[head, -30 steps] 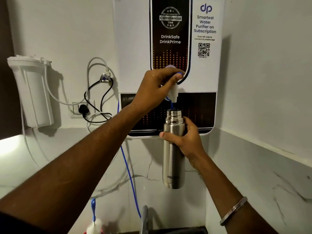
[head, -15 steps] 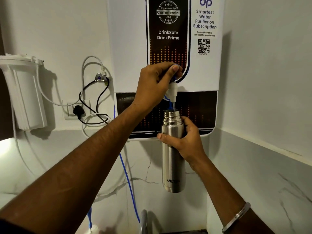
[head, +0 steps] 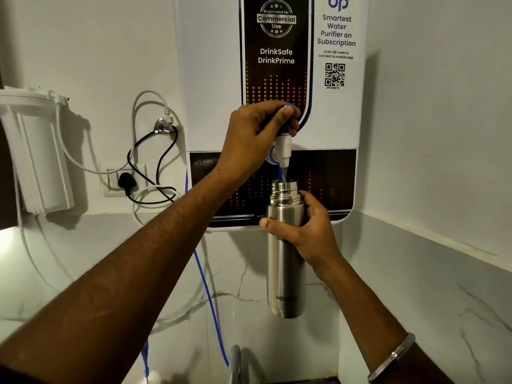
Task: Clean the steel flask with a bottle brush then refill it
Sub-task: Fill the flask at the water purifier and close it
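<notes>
The steel flask (head: 285,275) hangs upright with its cap off, its open threaded mouth just under the white spout of the purifier tap (head: 284,146). My right hand (head: 307,231) grips the flask around its upper body. My left hand (head: 255,137) pinches the tap's blue lever with thumb and fingers. A thin stream of water runs from the spout into the flask mouth. The wall-mounted water purifier (head: 332,112) fills the upper middle. The bottle brush is partly visible as a blue handle (head: 144,361) at the bottom left.
A white filter housing (head: 33,151) hangs on the left wall. A wall socket with a black plug (head: 126,181) and looped cables sits beside it. A blue tube (head: 210,300) runs down the marble backsplash. A steel faucet (head: 235,364) rises at the bottom centre. The right wall is close.
The lever under my left hand has tipped and water now runs into the flask. The view has shifted slightly, so purifier and flask sit a little lower in frame.
</notes>
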